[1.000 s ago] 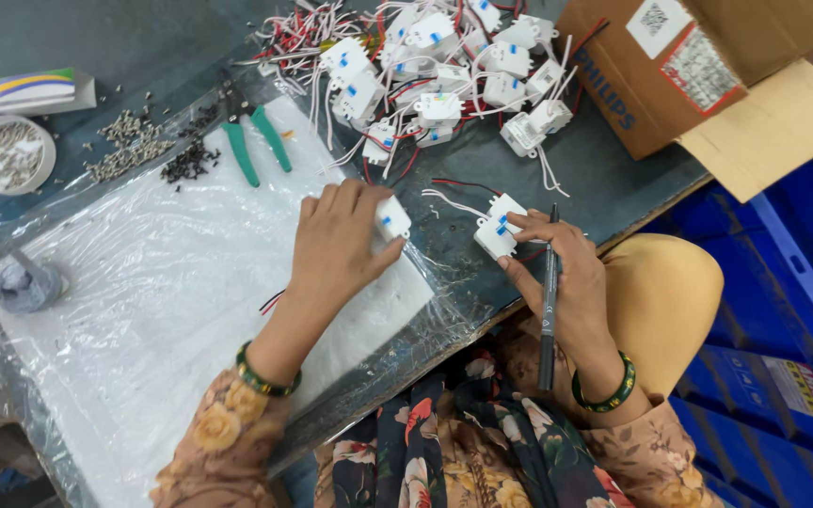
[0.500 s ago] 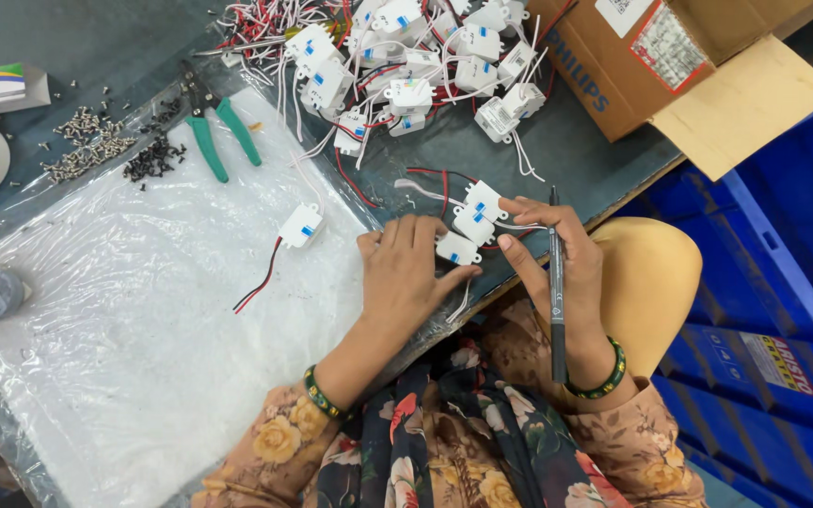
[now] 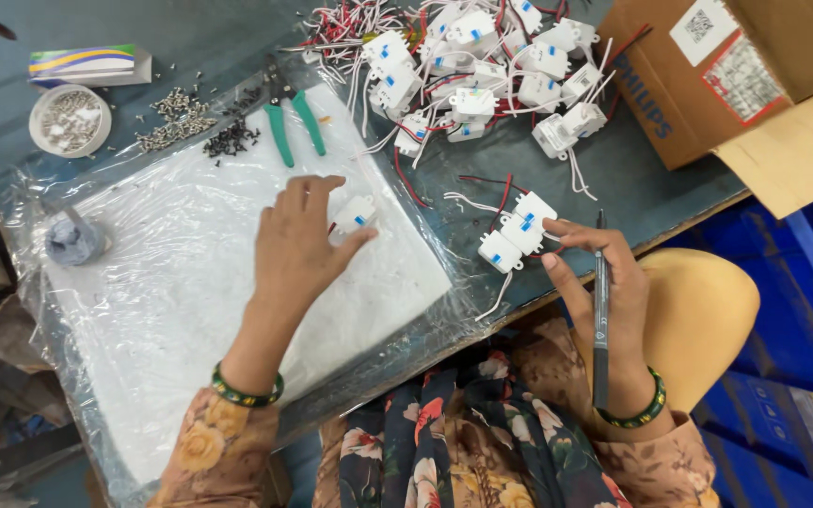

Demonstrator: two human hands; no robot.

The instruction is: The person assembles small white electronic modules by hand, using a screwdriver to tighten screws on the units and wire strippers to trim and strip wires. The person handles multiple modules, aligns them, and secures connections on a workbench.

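A white foam pad [image 3: 190, 310] wrapped in clear plastic covers the near table, with a heap of white wired parts [image 3: 482, 66] beyond it. The left hand [image 3: 298, 240] lies spread on the pad, fingertips touching a small white part [image 3: 357, 214] just to their right. The right hand [image 3: 595, 282] grips a dark pen-like tool [image 3: 600, 320] running toward the body, its fingers touching two white parts [image 3: 517, 235] just to their left.

Open room: the plastic-covered white foam pad [image 3: 190, 310] is lying bare below the left hand [image 3: 303, 240].
Far edge: green-handled pliers [image 3: 295, 127] and loose screws [image 3: 176, 122] are blocking.
Right side: a heap of white wired modules [image 3: 482, 66] and a brown cardboard box [image 3: 708, 85] are crowding the counter [image 3: 632, 188].
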